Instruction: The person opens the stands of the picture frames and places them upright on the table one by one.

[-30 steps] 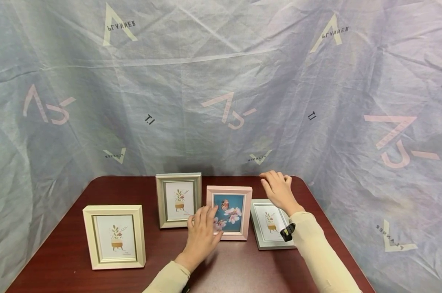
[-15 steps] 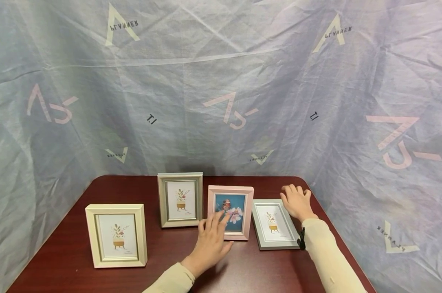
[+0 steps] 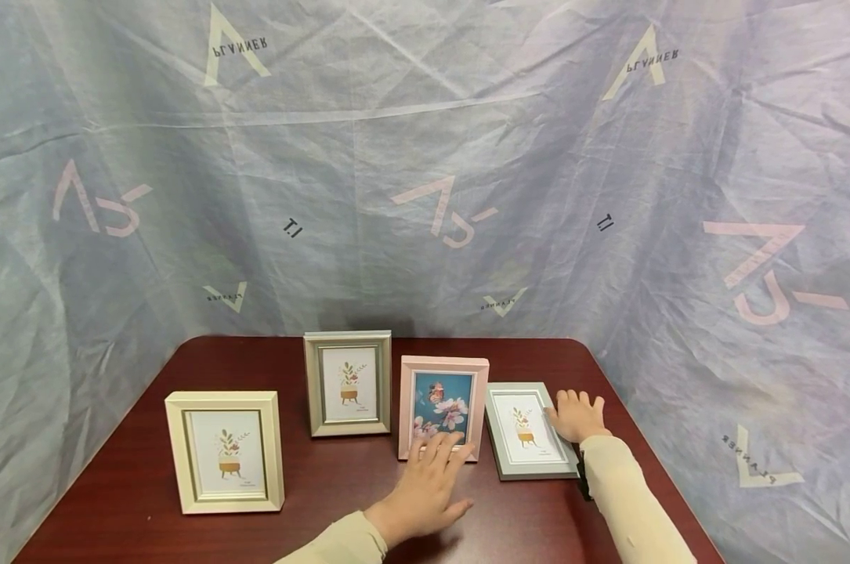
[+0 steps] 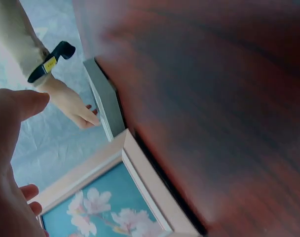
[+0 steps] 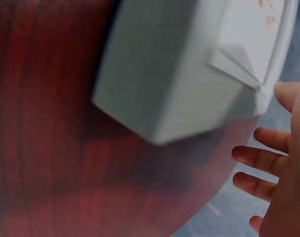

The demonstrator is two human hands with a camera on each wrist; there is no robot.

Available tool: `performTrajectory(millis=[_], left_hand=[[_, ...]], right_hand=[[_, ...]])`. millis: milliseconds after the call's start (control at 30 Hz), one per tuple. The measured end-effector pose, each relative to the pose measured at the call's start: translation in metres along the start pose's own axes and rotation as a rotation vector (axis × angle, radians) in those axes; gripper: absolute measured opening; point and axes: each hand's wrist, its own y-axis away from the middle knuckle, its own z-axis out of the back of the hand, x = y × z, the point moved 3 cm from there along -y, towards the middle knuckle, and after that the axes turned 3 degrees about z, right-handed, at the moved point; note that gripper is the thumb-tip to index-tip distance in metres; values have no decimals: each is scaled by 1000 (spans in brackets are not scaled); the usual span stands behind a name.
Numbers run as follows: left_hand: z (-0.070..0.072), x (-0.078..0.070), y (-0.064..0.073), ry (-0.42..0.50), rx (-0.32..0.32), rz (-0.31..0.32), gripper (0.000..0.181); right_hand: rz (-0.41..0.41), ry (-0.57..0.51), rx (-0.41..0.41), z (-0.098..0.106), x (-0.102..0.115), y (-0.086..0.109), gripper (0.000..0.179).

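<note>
A pale grey-green picture frame (image 3: 525,431) lies on its back at the right, with a potted-plant print in it. My right hand (image 3: 578,417) is at its right edge, fingers spread. In the right wrist view the thumb is close to the rim of that frame (image 5: 174,74); whether it touches, I cannot tell. A pink picture frame (image 3: 444,392) with a blossom picture stands upright in the centre. In front of its lower edge hovers my left hand (image 3: 425,489), fingers extended and holding nothing. The left wrist view also shows the pink frame (image 4: 115,192) beyond the fingers.
Behind and left of the pink frame stands a champagne-coloured picture frame (image 3: 348,384). A cream frame (image 3: 225,454) stands at the front left. The dark red table (image 3: 326,501) is enclosed by a grey printed cloth (image 3: 368,235).
My right hand has moved right and lowered from above the grey-green frame to its right edge. My left hand has drawn back from the pink frame, toward me and slightly right.
</note>
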Motion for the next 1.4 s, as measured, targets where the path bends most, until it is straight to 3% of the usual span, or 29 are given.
performTrajectory(millis=[200, 467, 933, 1100, 1400], left_hand=[[-2, -14, 3, -3, 50, -81, 85], [-7, -26, 6, 10, 59, -146, 84], [-9, -20, 6, 70, 12, -75, 91], [-9, -15, 4, 77, -24, -61, 93], [-2, -8, 0, 86, -33, -31, 94]], right_hand=[[-26, 30, 63, -10, 3, 2, 59], [-44, 2, 71, -8, 12, 3, 52], [-77, 11, -8, -15, 13, -1, 45], [-64, -2, -96, -9, 13, -6, 37], [-1, 57, -266, 20, 10, -7, 30]])
